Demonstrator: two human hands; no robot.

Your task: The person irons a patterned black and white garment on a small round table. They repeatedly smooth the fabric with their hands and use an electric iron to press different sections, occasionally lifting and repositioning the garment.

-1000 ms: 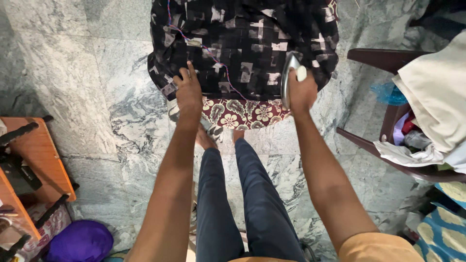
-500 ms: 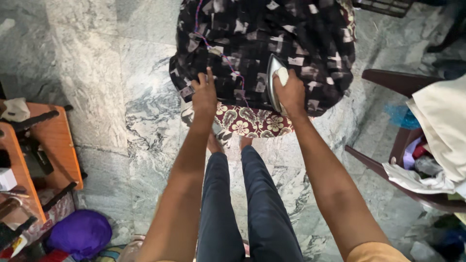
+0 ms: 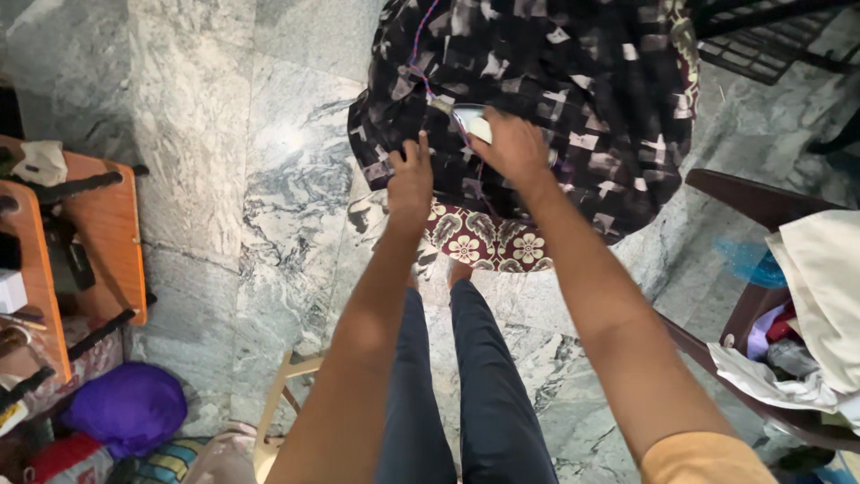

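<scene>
Beneath the flat, unclenched left hand lies a dark patterned cloth, just beside the right hand gripping an iron.

Matt black patterned cloth, glossy metal iron, polished marble floor.

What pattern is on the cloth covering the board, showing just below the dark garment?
Cream flowers on maroon cloth, seen in the head view, just beyond the left hand.
</scene>
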